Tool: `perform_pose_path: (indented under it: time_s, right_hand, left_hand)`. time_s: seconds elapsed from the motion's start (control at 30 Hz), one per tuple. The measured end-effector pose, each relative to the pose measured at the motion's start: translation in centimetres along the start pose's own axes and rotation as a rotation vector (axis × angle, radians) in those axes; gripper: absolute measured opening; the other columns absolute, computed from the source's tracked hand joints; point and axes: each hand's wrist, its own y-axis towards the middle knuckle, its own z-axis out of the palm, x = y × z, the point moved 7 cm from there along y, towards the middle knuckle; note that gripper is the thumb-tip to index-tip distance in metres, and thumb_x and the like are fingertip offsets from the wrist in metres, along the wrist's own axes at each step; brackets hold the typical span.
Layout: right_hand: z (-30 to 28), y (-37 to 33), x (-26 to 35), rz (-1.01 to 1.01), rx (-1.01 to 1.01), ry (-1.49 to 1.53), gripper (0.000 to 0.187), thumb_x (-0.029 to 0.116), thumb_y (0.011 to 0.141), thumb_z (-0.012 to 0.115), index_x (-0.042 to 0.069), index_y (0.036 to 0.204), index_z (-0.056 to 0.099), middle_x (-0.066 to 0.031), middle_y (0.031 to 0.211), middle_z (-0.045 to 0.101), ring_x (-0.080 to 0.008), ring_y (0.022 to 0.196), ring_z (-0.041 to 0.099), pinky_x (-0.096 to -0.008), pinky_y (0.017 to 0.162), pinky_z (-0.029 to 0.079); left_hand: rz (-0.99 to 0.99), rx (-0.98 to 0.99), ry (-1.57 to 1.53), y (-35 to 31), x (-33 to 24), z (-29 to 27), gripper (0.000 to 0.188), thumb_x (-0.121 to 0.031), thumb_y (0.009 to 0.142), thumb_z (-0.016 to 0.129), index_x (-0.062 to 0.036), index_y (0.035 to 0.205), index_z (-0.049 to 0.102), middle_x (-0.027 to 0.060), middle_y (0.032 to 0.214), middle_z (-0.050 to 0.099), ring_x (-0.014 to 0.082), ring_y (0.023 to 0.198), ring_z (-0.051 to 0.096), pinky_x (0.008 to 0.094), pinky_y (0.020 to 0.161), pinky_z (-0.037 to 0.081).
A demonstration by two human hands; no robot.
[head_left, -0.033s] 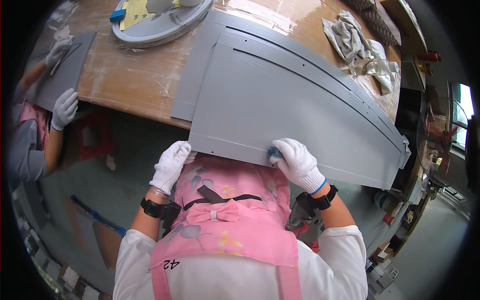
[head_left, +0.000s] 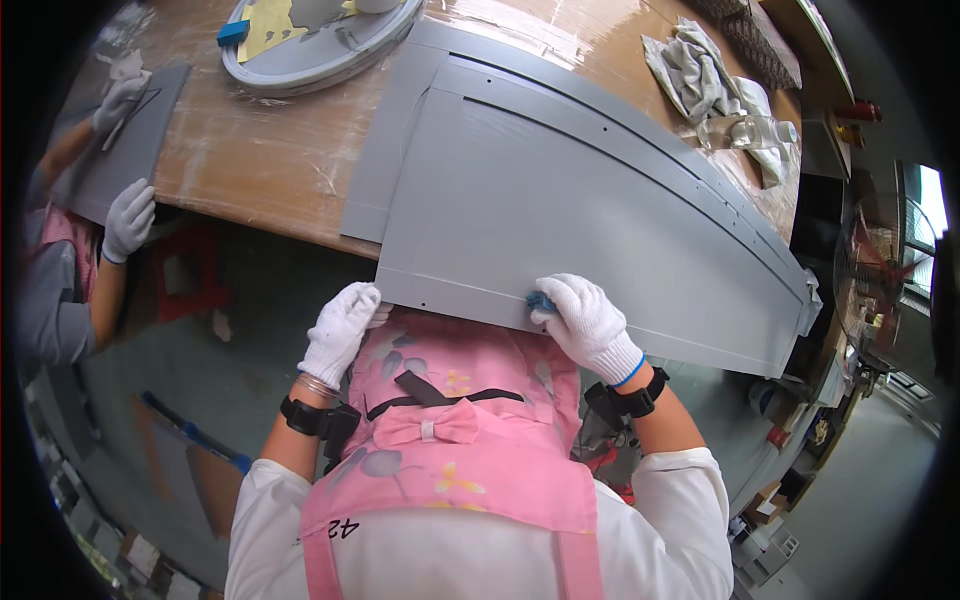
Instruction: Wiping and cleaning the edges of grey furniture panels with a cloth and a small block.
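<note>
A large grey panel (head_left: 580,220) with small holes along its edges lies in front of me, on top of another grey panel (head_left: 378,180). Gloved in white, my left hand (head_left: 340,330) grips the near left corner of the upper panel. My right hand (head_left: 588,325), also gloved, is closed on a small crumpled blue pad (head_left: 541,302). It presses that pad against the panel's near edge, right of the middle. The fingertips under the panel's edge are hidden.
A round grey-smeared tray (head_left: 330,70) with a blue block (head_left: 233,33) is at the far left. Rags (head_left: 690,75) and a clear bottle (head_left: 745,133) lie at the far right. A co-worker's gloved hand (head_left: 128,222) holds another panel (head_left: 160,110). A fan (head_left: 880,245) stands at right.
My right hand has slid slightly left along the panel's near edge with the blue pad. My left hand keeps its grip on the corner.
</note>
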Motion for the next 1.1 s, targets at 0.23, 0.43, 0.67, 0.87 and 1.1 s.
perform_pose_path:
  time_s: [0.23,0.43,0.67,0.87,1.1]
  right_hand:
    - [-0.9,-0.1,0.2,-0.046,-0.011,0.053,0.038,0.008,0.078,0.068,0.004,0.113,0.055,-0.0141,0.101,0.062,-0.0357,0.097,0.062,-0.0428,0.084,0.052]
    - [-1.4,-4.5,-4.2,0.071,-0.053,0.032,0.038,0.008,0.077,0.068,0.004,0.113,0.056,-0.0151,0.104,0.063,-0.0367,0.097,0.062,-0.0439,0.083,0.052]
    - [-1.4,-2.8,-1.2,-0.006,-0.086,0.011,0.038,0.006,0.076,0.068,0.004,0.113,0.056,-0.0146,0.103,0.062,-0.0355,0.096,0.062,-0.0428,0.082,0.052]
    - [-3.1,-7.1,-4.9,0.145,-0.143,-0.067,0.035,0.007,0.08,0.066,0.003,0.113,0.056,-0.0159,0.103,0.063,-0.0372,0.098,0.062,-0.044,0.084,0.052]
    - [-1.9,-4.1,-2.3,0.043,-0.13,0.025,0.035,0.008,0.081,0.064,0.005,0.115,0.055,-0.0144,0.104,0.063,-0.0367,0.1,0.061,-0.0438,0.085,0.051]
  left_hand:
    - [0.028,0.052,0.054,0.4,-0.2,-0.3,0.035,-0.035,0.104,0.052,-0.002,0.114,0.061,0.0068,0.099,0.069,0.0141,0.086,0.066,0.0298,0.081,0.055]
    - [0.053,0.07,0.048,0.6,-0.2,-0.1,0.038,-0.038,0.103,0.052,-0.0022,0.113,0.061,0.007,0.096,0.068,0.0147,0.086,0.066,0.0307,0.081,0.054]
    - [0.067,0.084,0.091,0.6,-0.6,-0.1,0.04,-0.039,0.103,0.052,-0.0019,0.113,0.061,0.0072,0.097,0.068,0.0152,0.087,0.066,0.0313,0.082,0.055]
    - [0.083,0.099,0.069,0.9,-0.1,-0.3,0.038,-0.038,0.103,0.052,-0.0023,0.112,0.061,0.007,0.096,0.068,0.0148,0.086,0.066,0.0309,0.082,0.055]
    - [0.088,0.072,0.108,0.9,-0.3,-0.3,0.038,-0.038,0.103,0.052,-0.0024,0.112,0.062,0.0074,0.095,0.068,0.0151,0.084,0.066,0.0313,0.081,0.055]
